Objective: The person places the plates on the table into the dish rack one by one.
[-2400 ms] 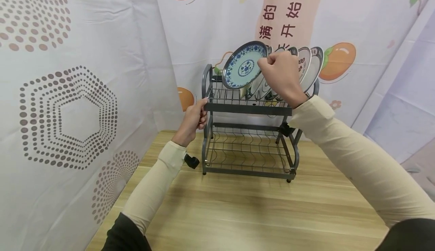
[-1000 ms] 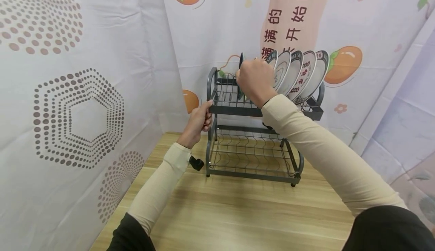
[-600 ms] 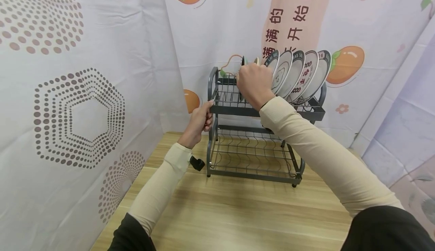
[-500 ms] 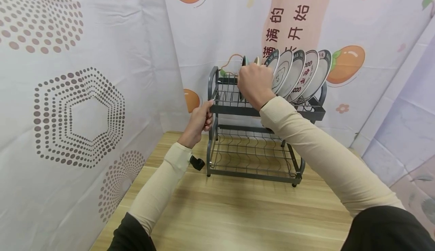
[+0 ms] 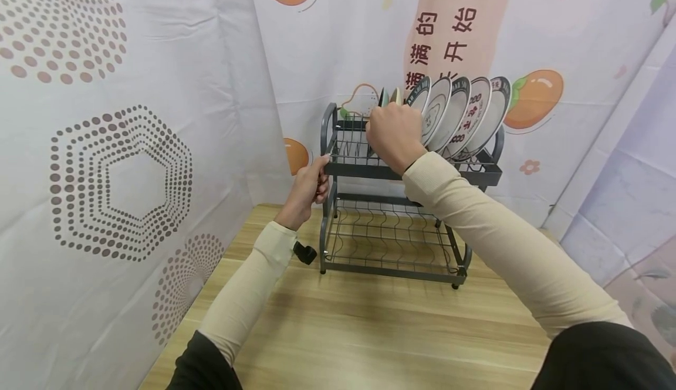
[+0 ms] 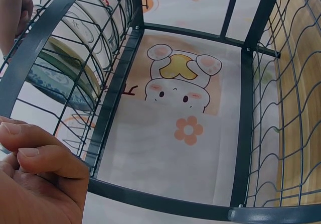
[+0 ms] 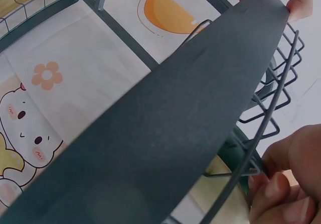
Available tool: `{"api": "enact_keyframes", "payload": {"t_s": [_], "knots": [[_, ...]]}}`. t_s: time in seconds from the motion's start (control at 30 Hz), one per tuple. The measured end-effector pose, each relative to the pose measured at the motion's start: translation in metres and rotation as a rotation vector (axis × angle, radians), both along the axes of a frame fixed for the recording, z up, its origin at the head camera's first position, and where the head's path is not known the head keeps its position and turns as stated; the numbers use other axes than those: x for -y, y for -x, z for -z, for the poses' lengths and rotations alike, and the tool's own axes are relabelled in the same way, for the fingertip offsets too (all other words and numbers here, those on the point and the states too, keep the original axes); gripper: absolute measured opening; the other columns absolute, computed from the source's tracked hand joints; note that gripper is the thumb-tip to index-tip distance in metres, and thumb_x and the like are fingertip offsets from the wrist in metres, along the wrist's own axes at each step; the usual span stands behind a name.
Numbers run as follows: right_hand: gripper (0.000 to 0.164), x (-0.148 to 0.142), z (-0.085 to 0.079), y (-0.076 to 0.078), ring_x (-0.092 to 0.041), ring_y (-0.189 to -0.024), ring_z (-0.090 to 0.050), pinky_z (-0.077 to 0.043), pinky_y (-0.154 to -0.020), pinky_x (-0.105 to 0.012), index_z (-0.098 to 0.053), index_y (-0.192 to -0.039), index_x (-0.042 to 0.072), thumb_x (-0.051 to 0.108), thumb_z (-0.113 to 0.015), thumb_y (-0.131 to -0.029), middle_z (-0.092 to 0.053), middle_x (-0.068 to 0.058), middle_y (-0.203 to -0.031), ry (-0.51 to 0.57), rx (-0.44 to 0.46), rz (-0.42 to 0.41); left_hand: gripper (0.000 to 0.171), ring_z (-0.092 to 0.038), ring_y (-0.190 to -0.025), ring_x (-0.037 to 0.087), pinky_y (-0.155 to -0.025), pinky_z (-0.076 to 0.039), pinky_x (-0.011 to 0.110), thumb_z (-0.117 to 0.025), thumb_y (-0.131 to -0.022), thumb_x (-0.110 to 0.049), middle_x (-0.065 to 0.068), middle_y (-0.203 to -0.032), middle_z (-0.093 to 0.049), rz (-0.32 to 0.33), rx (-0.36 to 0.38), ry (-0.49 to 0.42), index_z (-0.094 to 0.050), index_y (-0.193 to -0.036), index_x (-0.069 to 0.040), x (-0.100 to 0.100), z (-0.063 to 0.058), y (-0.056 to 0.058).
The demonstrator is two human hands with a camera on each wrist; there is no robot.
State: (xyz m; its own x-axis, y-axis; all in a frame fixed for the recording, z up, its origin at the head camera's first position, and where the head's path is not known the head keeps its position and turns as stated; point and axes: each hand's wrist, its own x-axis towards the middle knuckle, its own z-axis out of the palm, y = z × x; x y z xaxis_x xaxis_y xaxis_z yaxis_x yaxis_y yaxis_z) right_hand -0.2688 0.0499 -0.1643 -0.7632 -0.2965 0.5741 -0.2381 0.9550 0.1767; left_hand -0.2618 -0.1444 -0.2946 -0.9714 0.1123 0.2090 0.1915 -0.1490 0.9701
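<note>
My left hand (image 5: 306,190) grips the front left corner of a dark grey two-tier dish rack (image 5: 364,171), fingers curled round its upper rail. At the upper tier my right hand (image 5: 396,135) pinches the near edge of a plate (image 5: 382,98); in the right wrist view, thumb and fingers (image 7: 273,196) meet at its dark green back. The left wrist view shows the plate's blue patterned face (image 6: 60,91), on edge among the wires. A cream-coloured plate (image 5: 397,95) stands just right of it, partly hidden by my hand. Several white plates (image 5: 455,117) lean in a row farther right.
The rack's lower wire tier (image 5: 391,234) holds no dishes. Under it is a wooden tabletop (image 5: 369,325). Printed curtains (image 5: 338,38) hang close behind the rack and along the left side.
The blue patterned plate, earlier held tilted above the rack, now stands on edge in the upper tier. My right hand has moved down and left with it. The left hand keeps its grip.
</note>
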Motion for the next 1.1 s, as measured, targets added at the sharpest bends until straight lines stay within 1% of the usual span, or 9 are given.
{"api": "enact_keyframes", "payload": {"t_s": [0.17, 0.33, 0.43, 0.5, 0.57, 0.63, 0.83, 0.97, 1.1], "knots": [[0.039, -0.002, 0.001, -0.001, -0.024, -0.055, -0.051, -0.045, -0.047, -0.041, -0.059, -0.066, 0.009, 0.02, -0.048, -0.102, -0.058, -0.009, -0.061, 0.016, -0.016, -0.02, 0.052, -0.034, -0.042, 0.011, -0.043, -0.029, 0.025, -0.058, -0.101, -0.05, -0.001, -0.054, -0.038, 0.009, -0.003, -0.011, -0.04, -0.067, -0.014, 0.0, 0.001, 0.001], [0.046, -0.007, 0.002, -0.002, -0.023, -0.052, -0.044, -0.037, -0.042, -0.039, -0.051, -0.06, 0.013, 0.023, -0.045, -0.104, -0.051, -0.006, -0.056, 0.035, -0.036, -0.051, 0.053, -0.034, -0.042, 0.011, -0.043, -0.029, 0.025, -0.058, -0.1, -0.052, -0.001, -0.054, -0.038, 0.015, -0.001, -0.004, -0.041, -0.068, -0.013, 0.001, 0.002, 0.003], [0.048, -0.01, 0.004, -0.005, -0.024, -0.052, -0.043, -0.036, -0.041, -0.042, -0.049, -0.058, 0.014, 0.025, -0.043, -0.105, -0.05, -0.006, -0.054, 0.066, -0.043, -0.071, 0.054, -0.034, -0.042, 0.011, -0.043, -0.029, 0.025, -0.058, -0.1, -0.053, -0.001, -0.054, -0.038, 0.018, -0.002, 0.0, -0.041, -0.068, -0.013, 0.002, 0.003, 0.003], [0.049, -0.011, 0.005, -0.009, -0.025, -0.051, -0.043, -0.037, -0.041, -0.044, -0.047, -0.057, 0.015, 0.026, -0.042, -0.105, -0.049, -0.006, -0.054, 0.095, -0.047, -0.078, 0.054, -0.034, -0.042, 0.012, -0.043, -0.029, 0.025, -0.058, -0.1, -0.053, -0.001, -0.054, -0.038, 0.019, -0.009, 0.005, -0.04, -0.069, -0.013, 0.003, 0.002, 0.003], [0.05, -0.013, 0.007, -0.013, -0.026, -0.05, -0.043, -0.037, -0.041, -0.044, -0.047, -0.056, 0.014, 0.026, -0.042, -0.104, -0.048, -0.006, -0.054, 0.124, -0.075, -0.1, 0.055, -0.035, -0.042, 0.012, -0.043, -0.029, 0.025, -0.058, -0.1, -0.054, -0.001, -0.054, -0.039, 0.02, -0.017, 0.015, -0.041, -0.069, -0.012, 0.004, 0.001, 0.003], [0.05, -0.017, 0.009, -0.017, -0.026, -0.05, -0.041, -0.034, -0.041, -0.043, -0.045, -0.056, 0.014, 0.026, -0.041, -0.104, -0.044, -0.005, -0.053, 0.147, -0.093, -0.117, 0.056, -0.035, -0.042, 0.012, -0.043, -0.029, 0.025, -0.058, -0.1, -0.056, 0.0, -0.054, -0.04, 0.021, -0.024, 0.027, -0.041, -0.069, -0.012, 0.005, 0.001, 0.002], [0.048, -0.031, 0.023, -0.035, -0.021, -0.046, -0.036, -0.026, -0.039, -0.037, -0.042, -0.058, 0.015, 0.028, -0.045, -0.104, -0.036, -0.001, -0.05, 0.19, -0.142, -0.175, 0.06, -0.036, -0.043, 0.012, -0.044, -0.03, 0.026, -0.059, -0.098, -0.063, 0.001, -0.056, -0.042, 0.031, -0.015, 0.043, -0.043, -0.071, -0.012, 0.011, 0.002, 0.001], [0.047, -0.042, 0.033, -0.044, -0.021, -0.045, -0.033, -0.025, -0.038, -0.037, -0.039, -0.059, 0.015, 0.03, -0.046, -0.103, -0.033, 0.0, -0.049, 0.204, -0.156, -0.186, 0.06, -0.036, -0.044, 0.012, -0.044, -0.031, 0.025, -0.059, -0.098, -0.063, 0.001, -0.057, -0.043, 0.03, -0.025, 0.042, -0.043, -0.072, -0.011, 0.017, 0.003, 0.001], [0.045, -0.054, 0.043, -0.053, -0.023, -0.044, -0.038, -0.027, -0.037, -0.038, -0.041, -0.063, 0.015, 0.034, -0.045, -0.103, -0.036, -0.001, -0.05, 0.225, -0.125, -0.173, 0.06, -0.036, -0.044, 0.012, -0.044, -0.032, 0.025, -0.058, -0.098, -0.063, 0.002, -0.057, -0.043, 0.034, -0.025, 0.044, -0.044, -0.072, -0.01, 0.022, 0.003, 0.0]]}}
